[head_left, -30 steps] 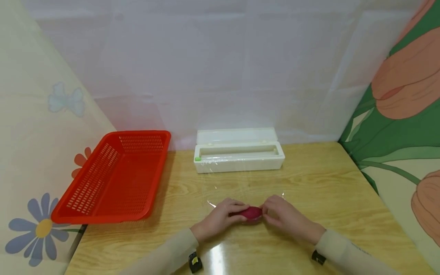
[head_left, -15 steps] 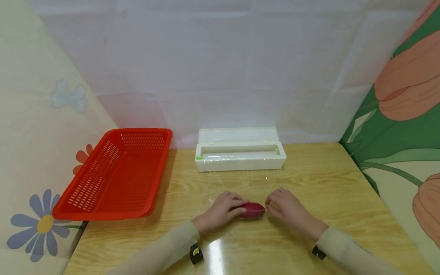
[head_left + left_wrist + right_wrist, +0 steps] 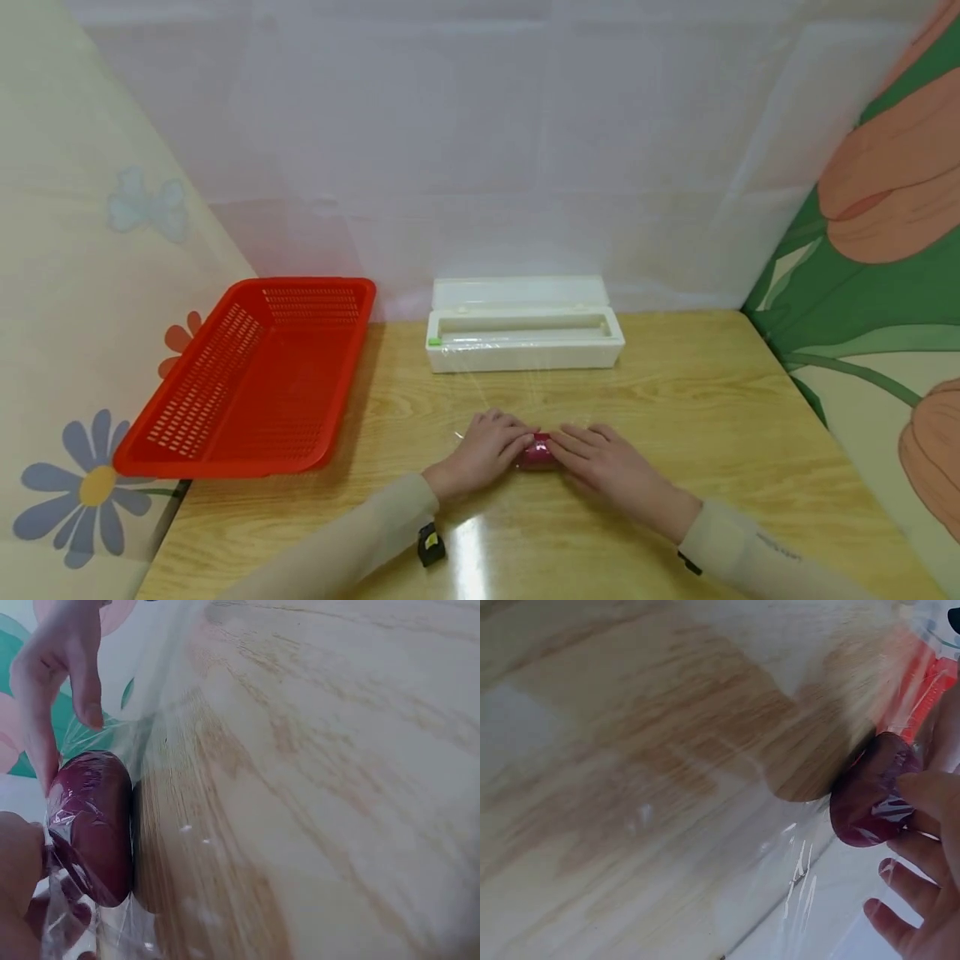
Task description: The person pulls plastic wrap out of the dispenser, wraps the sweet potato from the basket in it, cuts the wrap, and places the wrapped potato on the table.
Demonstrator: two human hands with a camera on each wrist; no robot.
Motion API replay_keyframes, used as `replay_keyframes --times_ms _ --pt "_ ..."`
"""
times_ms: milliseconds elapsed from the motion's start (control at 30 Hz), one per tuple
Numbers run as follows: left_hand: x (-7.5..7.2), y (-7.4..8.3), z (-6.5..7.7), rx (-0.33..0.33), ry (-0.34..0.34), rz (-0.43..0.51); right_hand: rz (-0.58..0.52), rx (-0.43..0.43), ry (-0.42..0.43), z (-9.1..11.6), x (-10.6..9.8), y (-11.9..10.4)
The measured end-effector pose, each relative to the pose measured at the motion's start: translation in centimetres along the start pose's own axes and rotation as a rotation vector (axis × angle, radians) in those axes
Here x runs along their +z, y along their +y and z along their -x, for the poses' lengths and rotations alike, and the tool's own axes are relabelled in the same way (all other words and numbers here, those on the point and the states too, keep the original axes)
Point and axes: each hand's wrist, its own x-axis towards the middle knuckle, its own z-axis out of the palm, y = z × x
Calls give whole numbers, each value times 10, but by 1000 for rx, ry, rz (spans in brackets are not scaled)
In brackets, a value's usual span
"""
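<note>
The right hand (image 3: 611, 467) has laid straight fingers onto the film-wrapped, purple-red oblong object (image 3: 538, 452), seemingly smoothing it; the left hand (image 3: 483, 450) covers one end, clasp unclear.

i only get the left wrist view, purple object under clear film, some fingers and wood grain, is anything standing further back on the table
Observer: Yes, the head view shows a white box at the back of the table, beyond the purple object.
Operator: is its lid up or down
Observer: Up: the lid stands raised along the box's rear edge.
Operator: anything off to the person's left
Observer: Yes, a red basket, to the left of the left hand and apart from it.
</note>
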Motion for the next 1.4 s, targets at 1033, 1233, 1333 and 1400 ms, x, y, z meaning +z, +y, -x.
replay_keyframes --times_ms 1033,1233,1333,1400 --pt "-30 -28 19 -30 122 -114 -399 56 61 -6 16 18" --pt "-30 4 18 153 179 -114 -416 78 52 -6 18 21" --pt "-19 14 19 177 120 -87 -427 85 40 -6 17 22" --pt "-11 17 19 140 83 -67 -436 92 25 -5 16 23"
